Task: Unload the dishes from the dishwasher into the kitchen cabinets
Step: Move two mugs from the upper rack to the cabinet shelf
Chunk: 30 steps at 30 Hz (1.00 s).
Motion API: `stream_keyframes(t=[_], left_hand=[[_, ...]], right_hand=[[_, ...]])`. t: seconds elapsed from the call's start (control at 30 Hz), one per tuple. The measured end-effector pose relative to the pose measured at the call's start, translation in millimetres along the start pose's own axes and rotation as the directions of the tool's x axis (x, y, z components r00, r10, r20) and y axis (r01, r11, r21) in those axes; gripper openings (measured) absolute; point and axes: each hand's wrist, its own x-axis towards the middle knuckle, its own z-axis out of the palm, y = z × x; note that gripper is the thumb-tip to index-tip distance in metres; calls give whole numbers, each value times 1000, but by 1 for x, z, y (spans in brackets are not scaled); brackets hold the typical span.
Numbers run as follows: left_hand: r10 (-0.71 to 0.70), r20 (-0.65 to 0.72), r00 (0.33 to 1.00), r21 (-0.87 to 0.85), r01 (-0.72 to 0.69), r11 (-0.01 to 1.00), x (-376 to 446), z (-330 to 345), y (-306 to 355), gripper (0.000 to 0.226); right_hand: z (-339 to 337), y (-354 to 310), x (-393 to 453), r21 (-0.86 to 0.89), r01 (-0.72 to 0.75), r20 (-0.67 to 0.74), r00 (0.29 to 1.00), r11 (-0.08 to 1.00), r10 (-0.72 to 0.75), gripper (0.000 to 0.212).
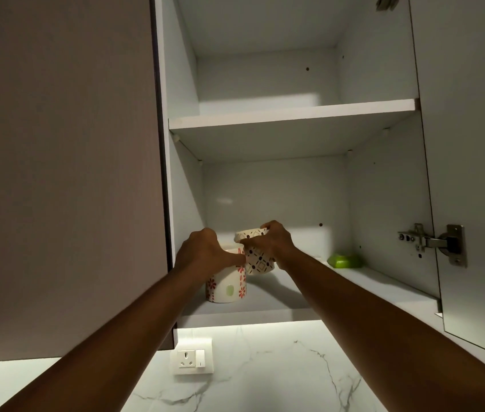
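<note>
Both forearms reach up into the open cabinet [384,203]. On its bottom shelf, the left hand [205,252] clasps the red-flowered mug [226,282] – at its 2 o'clock, touching, the right hand [271,242] grips the diamond-patterned mug [257,258]. A green object [344,260] lies at 3 o'clock.

Cabinet interior [265,191]: smooth matt white laminate, as was the upper shelf [291,114]. Closed door [63,173] on the left: matt grey-brown, faint grain. Hinge [434,243]: brushed bare metal, dull sheen. Red-flower mug [229,285] and dark-diamond mug [257,260]: glazed ceramic by the look, cream, slight gloss. Green object [344,260] on the lower shelf: glossy, plastic-looking; couldn't tell more. Backsplash [265,367]: polished white marble-look with grey veins. Socket plate [192,356]: smooth white plastic.
</note>
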Motion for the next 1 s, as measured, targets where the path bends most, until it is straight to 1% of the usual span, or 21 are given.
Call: stream_keyframes(t=[0.13, 0.27, 0.37, 0.47, 0.53, 0.6, 0.63, 0.67, 0.73, 0.77, 0.8, 0.83, 0.87, 0.93, 1.0], left_hand=[[6, 12, 1000, 9, -7, 1000, -3, 1, 0, 60], [23, -56, 998, 50, -20, 999, -12, 4, 0, 54], [74, -143, 987, 139, -54, 989, -17, 8, -3, 43], [146, -183, 972, 236, -101, 967, -19, 13, -6, 44], [181, -209, 961, 281, -118, 952, -21, 16, -7, 45], [224, -233, 946, 313, -145, 939, -23, 17, -8, 47], [249, -245, 937, 324, -163, 932, -25, 17, -8, 48], [278, -257, 926, 335, -185, 924, -28, 18, -9, 49], [346, -281, 895, 366, -233, 901, -35, 18, -14, 51], [370, -284, 885, 379, -250, 891, -39, 19, -17, 53], [385, -279, 880, 388, -263, 883, -42, 20, -20, 56], [393, -262, 882, 396, -273, 877, -44, 21, -22, 59], [393, -243, 887, 402, -277, 873, -45, 21, -23, 61], [372, -219, 902, 397, -265, 879, -44, 22, -23, 61], [341, -211, 916, 376, -246, 893, -40, 22, -21, 55]], right_hand=[[15, 7, 12, -17, -70, 77, 994, 997, 71, 62], [25, 11, 16, 2, -114, 118, 987, 993, 113, 55], [29, 12, 16, 43, -137, 131, 983, 990, 131, 58], [30, 15, 15, 86, -137, 142, 982, 987, 124, 59], [30, 17, 14, 99, -122, 145, 984, 988, 107, 52], [28, 17, 12, 87, -96, 151, 985, 992, 82, 38], [26, 17, 12, 76, -89, 163, 984, 993, 76, 37], [22, 17, 11, 60, -89, 179, 981, 994, 77, 44], [13, 16, 7, -9, -84, 165, 983, 996, 85, 80], [8, 17, 5, -53, -63, 122, 990, 997, 69, 89], [3, 19, 3, -94, -37, 78, 996, 995, 44, 89], [-2, 22, 1, -116, -30, 54, 998, 993, 36, 83], [-5, 24, -2, -125, -37, 57, 997, 991, 45, 72], [-7, 26, -7, -131, -73, 121, 989, 989, 89, 50], [-4, 26, -6, -122, -84, 156, 982, 989, 103, 43]])
